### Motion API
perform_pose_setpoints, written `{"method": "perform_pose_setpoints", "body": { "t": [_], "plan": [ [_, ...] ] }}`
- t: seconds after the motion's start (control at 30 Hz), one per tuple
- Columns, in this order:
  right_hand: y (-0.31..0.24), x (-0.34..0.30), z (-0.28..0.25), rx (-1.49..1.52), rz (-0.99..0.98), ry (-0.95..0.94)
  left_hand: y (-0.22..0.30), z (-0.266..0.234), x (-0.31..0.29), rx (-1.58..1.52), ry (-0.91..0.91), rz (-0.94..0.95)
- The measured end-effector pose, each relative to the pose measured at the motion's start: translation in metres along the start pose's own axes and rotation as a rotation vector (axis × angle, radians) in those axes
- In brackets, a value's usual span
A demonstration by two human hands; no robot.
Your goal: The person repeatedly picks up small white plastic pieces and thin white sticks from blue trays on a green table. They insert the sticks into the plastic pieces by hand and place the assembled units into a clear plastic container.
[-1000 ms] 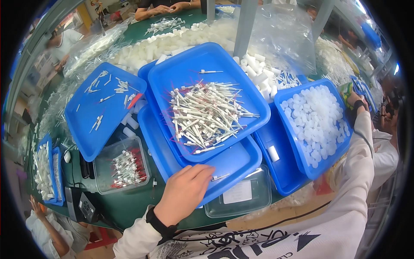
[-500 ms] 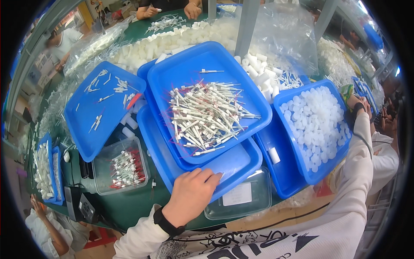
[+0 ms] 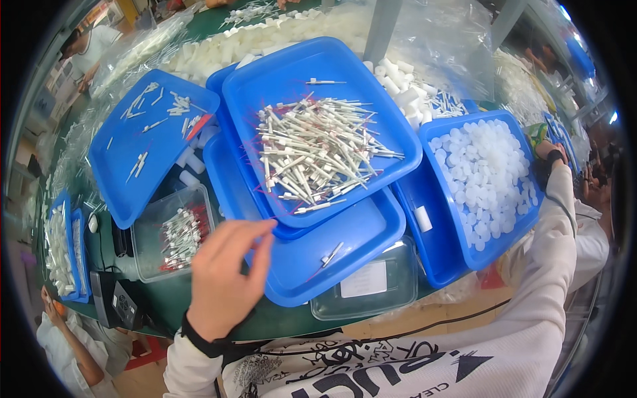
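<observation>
My left hand is raised over the left side of a shallow blue tray, thumb and index finger curved toward each other with no part visible between them. In that tray lies a thin white pin-like part. Above it, a larger blue tray holds a heap of slender white parts with red threads among them. Far out to the right, my right hand is beside a green package, past a blue tray of translucent white caps; its fingers are too small to read.
At left are a blue tray with scattered white parts and a clear box of white-and-red parts. A lidded clear box stands near the front edge. White cylinders lie behind. Other people sit around the table.
My left hand has lifted off the lower tray's near rim and moved left. A white pin-like part now shows in that tray. The view has shifted slightly, and my right arm stays outstretched.
</observation>
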State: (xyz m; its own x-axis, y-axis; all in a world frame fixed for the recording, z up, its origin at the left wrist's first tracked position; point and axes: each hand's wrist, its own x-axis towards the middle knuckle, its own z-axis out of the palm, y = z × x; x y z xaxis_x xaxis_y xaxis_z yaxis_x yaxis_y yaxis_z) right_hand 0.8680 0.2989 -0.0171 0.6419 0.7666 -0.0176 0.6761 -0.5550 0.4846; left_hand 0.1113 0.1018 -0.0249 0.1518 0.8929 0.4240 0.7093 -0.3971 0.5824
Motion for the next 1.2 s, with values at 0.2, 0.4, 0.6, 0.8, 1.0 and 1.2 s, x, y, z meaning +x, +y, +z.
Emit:
{"method": "perform_pose_setpoints", "body": {
  "t": [0.2, 0.4, 0.6, 0.8, 1.0, 1.2],
  "plan": [
    [0.008, 0.012, 0.013, 0.011, 0.003, 0.037, -0.021, -0.036, 0.005, 0.044, 0.035, -0.180],
    [0.019, 0.020, 0.019, 0.029, 0.005, 0.081, -0.055, -0.055, 0.000, 0.252, 0.129, -0.224],
    [0.022, 0.012, 0.012, 0.054, -0.024, 0.104, -0.100, -0.079, -0.016, 0.280, -0.160, -0.348],
    [0.016, 0.002, 0.009, 0.080, -0.081, 0.133, -0.091, -0.073, -0.008, 0.202, -0.341, -0.313],
    [0.052, 0.016, -0.006, 0.303, -0.244, 0.215, -0.096, -0.064, -0.009, 0.335, -0.329, -0.216],
    [0.019, -0.029, -0.039, 0.378, -0.325, 0.308, -0.095, -0.060, -0.008, 0.375, -0.214, -0.176]
  ]
}}
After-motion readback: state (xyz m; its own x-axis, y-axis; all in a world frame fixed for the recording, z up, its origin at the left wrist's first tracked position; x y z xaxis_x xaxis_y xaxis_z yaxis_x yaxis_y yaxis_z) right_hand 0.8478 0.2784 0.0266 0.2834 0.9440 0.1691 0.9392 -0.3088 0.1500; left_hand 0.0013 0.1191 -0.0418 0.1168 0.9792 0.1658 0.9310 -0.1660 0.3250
